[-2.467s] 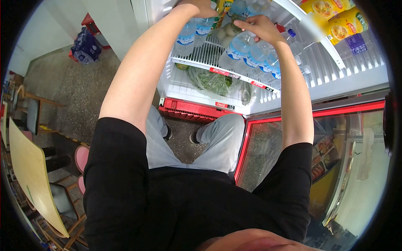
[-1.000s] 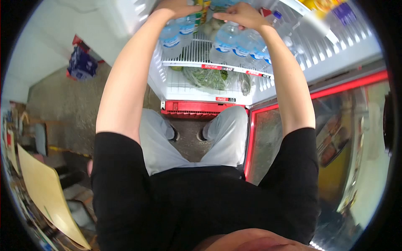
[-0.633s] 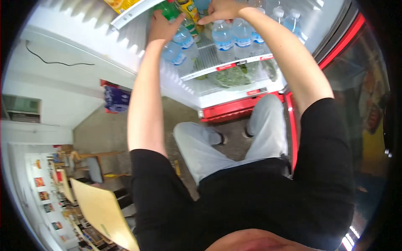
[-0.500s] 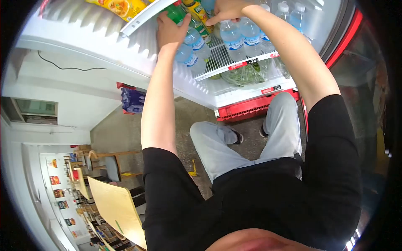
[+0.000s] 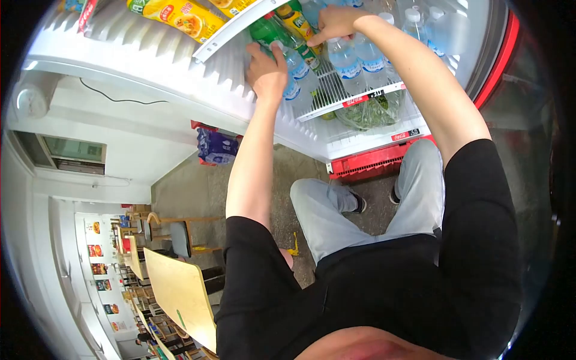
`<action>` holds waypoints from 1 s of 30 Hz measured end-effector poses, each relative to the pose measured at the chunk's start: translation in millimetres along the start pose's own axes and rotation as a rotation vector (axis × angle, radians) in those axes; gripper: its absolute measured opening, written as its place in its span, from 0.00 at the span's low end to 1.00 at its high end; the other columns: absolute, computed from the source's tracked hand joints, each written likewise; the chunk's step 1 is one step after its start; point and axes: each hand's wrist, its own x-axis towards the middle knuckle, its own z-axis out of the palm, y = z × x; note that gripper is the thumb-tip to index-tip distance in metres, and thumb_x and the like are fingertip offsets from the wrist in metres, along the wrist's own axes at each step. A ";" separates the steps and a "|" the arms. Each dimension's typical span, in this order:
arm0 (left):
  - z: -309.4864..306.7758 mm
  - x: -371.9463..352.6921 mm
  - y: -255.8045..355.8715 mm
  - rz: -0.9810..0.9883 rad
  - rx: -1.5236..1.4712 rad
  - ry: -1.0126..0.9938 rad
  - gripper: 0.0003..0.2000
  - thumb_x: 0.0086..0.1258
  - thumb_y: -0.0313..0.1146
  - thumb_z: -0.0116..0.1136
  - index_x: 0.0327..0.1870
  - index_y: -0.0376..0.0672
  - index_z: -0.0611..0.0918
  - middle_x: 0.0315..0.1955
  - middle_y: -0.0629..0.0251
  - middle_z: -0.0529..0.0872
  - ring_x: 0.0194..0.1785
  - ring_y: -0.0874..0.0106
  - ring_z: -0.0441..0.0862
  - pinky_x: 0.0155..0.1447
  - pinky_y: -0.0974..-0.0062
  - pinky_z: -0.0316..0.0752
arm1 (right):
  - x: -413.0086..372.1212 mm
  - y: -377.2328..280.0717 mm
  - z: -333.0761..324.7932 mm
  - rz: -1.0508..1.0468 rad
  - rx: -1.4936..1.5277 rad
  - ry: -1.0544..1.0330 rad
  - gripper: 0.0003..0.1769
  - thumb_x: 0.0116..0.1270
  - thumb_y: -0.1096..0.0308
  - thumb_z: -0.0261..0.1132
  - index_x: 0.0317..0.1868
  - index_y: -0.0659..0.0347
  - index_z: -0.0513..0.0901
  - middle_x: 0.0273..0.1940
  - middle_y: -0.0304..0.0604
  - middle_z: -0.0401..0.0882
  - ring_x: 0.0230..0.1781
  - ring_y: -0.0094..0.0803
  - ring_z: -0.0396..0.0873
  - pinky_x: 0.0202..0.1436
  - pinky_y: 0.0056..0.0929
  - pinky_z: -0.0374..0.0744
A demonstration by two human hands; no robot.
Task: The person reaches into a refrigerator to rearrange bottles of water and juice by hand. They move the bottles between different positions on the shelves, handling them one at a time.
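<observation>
My left hand [image 5: 268, 73] is at the left end of a fridge shelf, thumb and fingers apart, touching or close beside the cap of a front water bottle [image 5: 293, 90]. Just beyond its fingertips leans a green bottle [image 5: 266, 30]. My right hand [image 5: 337, 23] reaches over the front water bottles, its thumb stretched towards a yellow-labelled drink bottle [image 5: 296, 21]; some of its fingers are hidden. Below it stands a clear water bottle [image 5: 346, 65] with a blue-and-white label. More water bottles [image 5: 415, 25] fill the right side of the shelf.
Yellow packets [image 5: 180, 19] lie on the shelf above, behind its white edge [image 5: 234, 30]. Bagged leafy greens [image 5: 369, 114] rest below the wire shelf [image 5: 330, 78]. The red fridge base [image 5: 366, 163] is near my knees. A purple pack [image 5: 217, 147] and wooden table [image 5: 180, 288] stand left.
My left hand has drawn back from the green bottle to the front water bottle's cap. My right hand stays over the water bottles. The whole view has shifted a little.
</observation>
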 end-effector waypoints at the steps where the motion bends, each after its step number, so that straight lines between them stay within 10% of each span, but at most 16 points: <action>1: -4.2 1.1 3.6 -0.041 0.032 -0.043 0.22 0.78 0.48 0.53 0.57 0.36 0.71 0.35 0.43 0.88 0.40 0.39 0.86 0.49 0.42 0.76 | -7.5 -3.3 -8.8 -0.003 0.056 -0.051 0.37 0.61 0.31 0.70 0.41 0.65 0.88 0.31 0.48 0.85 0.26 0.38 0.85 0.30 0.37 0.85; 14: 5.9 4.3 -36.8 0.234 -0.030 -0.173 0.08 0.69 0.32 0.61 0.46 0.48 0.77 0.26 0.52 0.88 0.33 0.43 0.86 0.44 0.44 0.78 | 2.9 2.2 -4.1 0.048 0.074 -0.105 0.38 0.59 0.32 0.72 0.49 0.62 0.91 0.41 0.50 0.88 0.33 0.41 0.87 0.32 0.38 0.88; 30: 3.9 72.1 -31.2 0.184 0.014 -0.149 0.18 0.64 0.49 0.65 0.38 0.41 0.87 0.30 0.58 0.91 0.38 0.54 0.89 0.49 0.59 0.82 | -2.1 2.7 -7.2 -0.012 0.054 -0.063 0.39 0.58 0.26 0.69 0.46 0.57 0.93 0.33 0.46 0.87 0.30 0.39 0.86 0.35 0.36 0.85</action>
